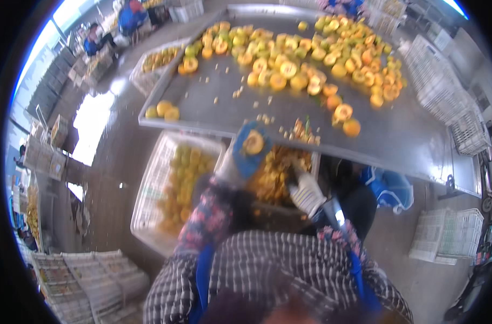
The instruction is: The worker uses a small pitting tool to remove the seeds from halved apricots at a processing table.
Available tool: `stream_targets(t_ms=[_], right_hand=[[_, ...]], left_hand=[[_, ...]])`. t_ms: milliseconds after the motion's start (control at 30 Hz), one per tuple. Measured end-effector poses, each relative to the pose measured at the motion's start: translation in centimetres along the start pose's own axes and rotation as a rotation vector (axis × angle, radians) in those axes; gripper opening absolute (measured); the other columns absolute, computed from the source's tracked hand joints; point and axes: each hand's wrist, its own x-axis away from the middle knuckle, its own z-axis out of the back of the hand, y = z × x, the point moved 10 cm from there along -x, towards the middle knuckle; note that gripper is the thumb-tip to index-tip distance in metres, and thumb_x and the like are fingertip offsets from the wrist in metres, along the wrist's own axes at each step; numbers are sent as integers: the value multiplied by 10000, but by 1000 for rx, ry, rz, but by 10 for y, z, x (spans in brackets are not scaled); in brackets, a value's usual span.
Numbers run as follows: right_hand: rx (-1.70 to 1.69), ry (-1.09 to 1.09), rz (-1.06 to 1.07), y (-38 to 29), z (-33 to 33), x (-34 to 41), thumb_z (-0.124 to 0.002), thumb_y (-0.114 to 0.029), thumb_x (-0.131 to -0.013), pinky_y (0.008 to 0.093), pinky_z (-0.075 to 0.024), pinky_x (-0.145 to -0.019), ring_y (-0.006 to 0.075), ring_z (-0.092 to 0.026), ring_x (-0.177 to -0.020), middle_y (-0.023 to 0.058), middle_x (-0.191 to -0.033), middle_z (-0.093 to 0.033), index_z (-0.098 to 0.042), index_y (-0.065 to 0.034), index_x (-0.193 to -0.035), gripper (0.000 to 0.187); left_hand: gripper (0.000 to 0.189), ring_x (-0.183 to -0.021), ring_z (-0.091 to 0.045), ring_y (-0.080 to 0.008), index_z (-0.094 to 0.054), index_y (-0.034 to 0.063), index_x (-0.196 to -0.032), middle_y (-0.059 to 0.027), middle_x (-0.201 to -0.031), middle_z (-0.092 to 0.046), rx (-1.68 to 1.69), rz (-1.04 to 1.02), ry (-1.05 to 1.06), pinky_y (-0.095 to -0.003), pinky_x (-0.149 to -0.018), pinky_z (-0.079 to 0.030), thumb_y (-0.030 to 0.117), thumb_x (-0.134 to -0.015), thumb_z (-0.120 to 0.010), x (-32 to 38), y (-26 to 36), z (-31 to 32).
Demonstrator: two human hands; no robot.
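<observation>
My left hand [246,156], in a blue glove with a pale cuff, holds a cut yellow peach half [254,142] at the near edge of the metal table [213,109]. The fruit's cut face is turned up. Lower and to the right, my right hand [306,190] wears a white striped glove with dark fingers. It hangs over a container of peach scraps [274,178] just under the table edge. Blur and the dark fingers hide whether it grips anything. A white plastic crate [148,194] of yellow fruit stands left of my left arm.
Many peach halves [288,69] lie heaped across the table's far side. Pits and scraps [304,133] lie near the front edge. A blue container [387,188] and white crates [446,235] stand at right, stacked crates [88,283] at lower left. People [132,18] sit farther back.
</observation>
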Motion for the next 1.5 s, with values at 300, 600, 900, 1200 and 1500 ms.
stream_targets(t_ms=[300,600,900,1200,1500], right_hand=[[240,127,-20,-13,2,-5,-506,-284,-907,432,-453,-822,408,-553,-978,230,-1066,-581,-477,-62,-1210,376],[470,-72,-270,20,-27,0,-472,-140,-861,487,-474,-720,423,-609,-798,264,-832,-620,-342,-7,-1235,418],[-35,-160,-282,58,-61,14,-480,-119,-898,390,-491,-739,333,-603,-872,211,-957,-605,-325,-6,-1294,440],[-1043,-115,-377,66,-83,6,-508,-140,-937,235,-472,-741,129,-560,-895,51,-1016,-566,-505,-50,-1174,253],[-1536,-725,-732,83,-75,61,-516,-223,-930,232,-374,-390,112,-482,-485,1,-663,-513,-541,-125,-1024,138]], left_hand=[[416,-876,-587,-234,-531,36,-1047,-95,-966,-566,215,93,-20,-350,-801,-484,431,-963,-429,-3,-57,7],[476,-838,-610,-216,-565,-6,-992,-101,-868,-606,28,77,141,-329,-823,-488,437,-974,-393,6,-74,18],[455,-701,-602,-207,-593,11,-939,-93,-793,-622,-284,241,202,-309,-633,-498,442,-952,-447,18,-75,13],[474,-605,-587,-175,-611,10,-866,-104,-738,-606,-537,300,50,-271,-549,-498,456,-941,-467,11,-63,16],[279,-741,-607,-194,-603,35,-1103,-98,-840,-627,-465,86,2,-314,-718,-511,103,-837,-552,-20,-116,29]])
